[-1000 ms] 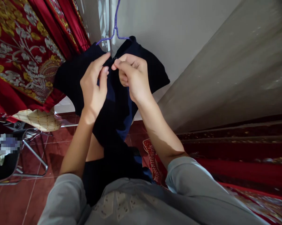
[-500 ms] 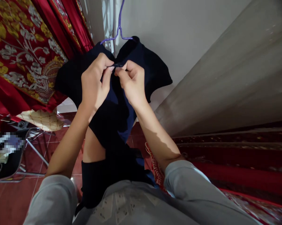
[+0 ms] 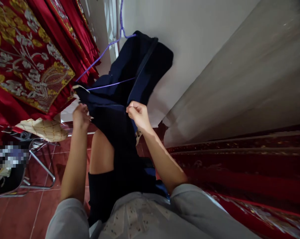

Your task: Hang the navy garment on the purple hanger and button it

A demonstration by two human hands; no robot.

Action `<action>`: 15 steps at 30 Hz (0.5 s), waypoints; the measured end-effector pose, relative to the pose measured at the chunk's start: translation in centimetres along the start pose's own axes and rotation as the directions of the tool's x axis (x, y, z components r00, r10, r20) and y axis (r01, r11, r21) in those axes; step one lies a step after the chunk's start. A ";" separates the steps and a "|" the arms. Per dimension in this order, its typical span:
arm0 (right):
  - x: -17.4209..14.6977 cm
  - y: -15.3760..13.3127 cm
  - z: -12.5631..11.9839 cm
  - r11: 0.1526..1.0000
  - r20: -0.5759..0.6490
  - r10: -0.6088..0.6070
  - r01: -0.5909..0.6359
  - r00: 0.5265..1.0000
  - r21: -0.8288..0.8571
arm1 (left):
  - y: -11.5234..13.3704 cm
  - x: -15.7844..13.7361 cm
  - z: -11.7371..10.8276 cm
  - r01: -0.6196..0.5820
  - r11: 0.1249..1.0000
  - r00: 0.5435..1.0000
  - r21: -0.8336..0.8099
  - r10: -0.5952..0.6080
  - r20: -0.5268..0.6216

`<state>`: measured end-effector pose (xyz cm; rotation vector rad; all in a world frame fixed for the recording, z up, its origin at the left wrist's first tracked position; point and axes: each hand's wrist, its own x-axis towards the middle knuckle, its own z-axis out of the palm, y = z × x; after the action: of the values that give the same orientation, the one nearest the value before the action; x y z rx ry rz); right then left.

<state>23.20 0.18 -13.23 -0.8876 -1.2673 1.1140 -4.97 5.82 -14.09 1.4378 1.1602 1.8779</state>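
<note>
A dark navy shirt (image 3: 150,63) hangs in front of me on a purple hanger (image 3: 121,28). Its front is parted, and one slanting arm and the lower bar of the hanger show in the gap. On the left the cloth has dropped off the hanger's shoulder. My right hand (image 3: 139,114) is closed in a pinch on the front edge of the shirt. At the shirt's left side, my left hand (image 3: 81,116) is closed on the cloth, its fingertips partly blurred. A small pale loop (image 3: 80,87) shows by the hanger's left end.
Red cloth with gold and silver embroidery (image 3: 27,53) hangs at the left. Below it stands a metal-framed chair (image 3: 41,162) with things on its seat. A large grey drape (image 3: 227,83) slants across the right, above dark red fabric (image 3: 239,179). The floor (image 3: 47,205) is red tile.
My hands have moved apart and lower, the left one outward. The shirt front has been pulled open, its left shoulder has come off the hanger, and the hanger has tilted.
</note>
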 end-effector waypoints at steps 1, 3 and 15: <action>-0.4 0.3 -0.4 1.000 -0.001 0.021 -0.022 1.000 -0.019 | -0.4 -1.2 0.5 0.051 0.999 0.998 0.010 -0.051 0.033; -1.0 0.7 -1.3 0.979 0.038 0.065 -0.056 0.997 -0.198 | -0.1 -3.1 1.7 0.160 0.987 0.981 0.023 -0.162 0.106; -1.4 -2.6 0.4 0.981 0.364 0.011 0.060 0.931 -0.184 | 10.5 -6.2 11.1 -0.255 0.957 0.870 0.140 0.164 0.465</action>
<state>23.26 -1.83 -11.09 -0.8263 -1.7120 1.1864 8.50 -0.87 -7.46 2.0507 1.0084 1.4643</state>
